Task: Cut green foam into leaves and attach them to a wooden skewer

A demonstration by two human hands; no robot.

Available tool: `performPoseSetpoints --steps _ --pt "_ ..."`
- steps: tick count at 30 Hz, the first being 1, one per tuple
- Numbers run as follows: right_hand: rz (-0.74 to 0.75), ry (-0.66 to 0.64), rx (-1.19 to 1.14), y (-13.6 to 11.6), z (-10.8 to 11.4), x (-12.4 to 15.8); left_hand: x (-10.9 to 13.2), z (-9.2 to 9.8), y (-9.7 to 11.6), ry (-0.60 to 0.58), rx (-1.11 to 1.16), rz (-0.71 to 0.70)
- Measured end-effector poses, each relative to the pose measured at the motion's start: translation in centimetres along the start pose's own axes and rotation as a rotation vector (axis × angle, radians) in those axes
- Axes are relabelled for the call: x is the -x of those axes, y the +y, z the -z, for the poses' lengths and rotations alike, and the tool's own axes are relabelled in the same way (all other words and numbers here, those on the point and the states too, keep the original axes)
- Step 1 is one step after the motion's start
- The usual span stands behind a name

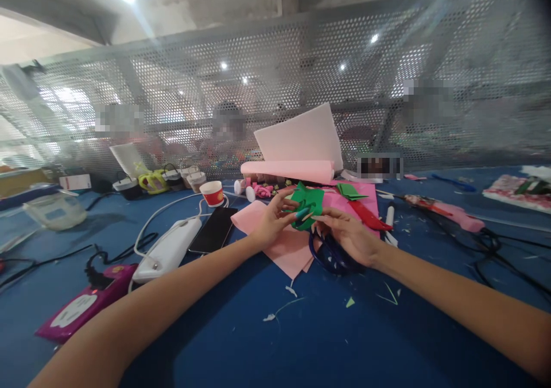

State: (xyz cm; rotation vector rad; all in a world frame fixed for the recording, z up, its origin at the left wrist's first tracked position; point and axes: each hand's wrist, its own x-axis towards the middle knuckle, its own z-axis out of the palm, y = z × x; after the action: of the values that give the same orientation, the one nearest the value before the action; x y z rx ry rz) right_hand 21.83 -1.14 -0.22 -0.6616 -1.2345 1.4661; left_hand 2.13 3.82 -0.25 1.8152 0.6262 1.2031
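- in the middle of the blue worktop (pixel 275 342), just past the pink sheets (pixel 288 250), the green foam piece (pixel 310 203) is held up between both hands, a little above the pile.
- the left hand (pixel 271 218) is closed on the piece's left edge, thumb over the top and fingers curled beneath it.
- the right hand (pixel 348 236) pinches the lower right corner with its fingertips; dark blue scissors (pixel 329 256) lie under this palm, touching or nearly touching it, and i cannot tell whether any finger sits in the loops.
- the piece looks like thin craft foam: very light, soft, bending easily, and likely to crease or tear at its cut points if pulled hard.
- its matt surface should not slip, so a gentle pinch is probably enough.
- the broad middle or a straight edge seems the safest place to hold; the pointed tips look weak.
- another green scrap (pixel 349 190) and a red strip (pixel 365 214) lie on the pink sheets to the right, near but apart from the hands.
- a phone (pixel 214 230) and a white charger (pixel 166 251) lie to the left, with a red and white paper cup (pixel 212 193) behind them.
- small green and white offcuts (pixel 350 302) dot the worktop near the forearms.
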Motion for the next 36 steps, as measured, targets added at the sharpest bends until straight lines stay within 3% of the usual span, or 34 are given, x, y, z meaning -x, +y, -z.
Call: performPoseSetpoints --steps 14,22,30,36 --pt "-0.001 -0.017 -0.048 -0.5 0.5 -0.2 0.1 -0.1 0.2 -0.078 0.104 -0.025" --pt "-0.061 -0.005 -0.090 -1.1 0.5 0.0 0.2 0.0 0.0 0.039 -0.035 -0.125" --pt "-0.084 -0.047 -0.074 -1.3 0.3 -0.1 0.2 -0.2 -0.1 -0.226 -0.024 -0.077" --pt "-0.090 -0.046 -0.110 -1.0 0.6 -0.2 0.9 -0.7 0.8 -0.261 -0.169 -0.020"
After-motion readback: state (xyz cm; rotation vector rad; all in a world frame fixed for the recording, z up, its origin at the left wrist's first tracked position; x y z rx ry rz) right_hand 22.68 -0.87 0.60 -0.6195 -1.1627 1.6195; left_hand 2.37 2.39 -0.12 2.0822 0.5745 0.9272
